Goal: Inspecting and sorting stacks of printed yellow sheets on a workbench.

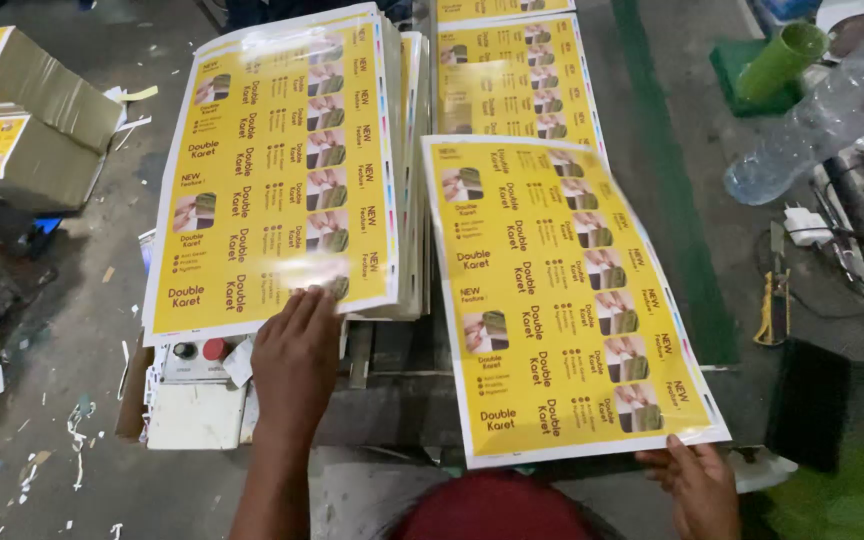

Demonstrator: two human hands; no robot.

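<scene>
Work surface: a grey metal machine bed, worn and scuffed. At 11 o'clock on it sat a thick stack of yellow printed sheets, white-bordered. At 12 o'clock lay a second pile of yellow sheets. From centre toward 5 o'clock a single yellow sheet overhung the near edge. At 8 o'clock a white control box carried red and black buttons.

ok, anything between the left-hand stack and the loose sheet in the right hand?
Head view: only dark machine surface shows between the stack and the loose sheet.
</scene>
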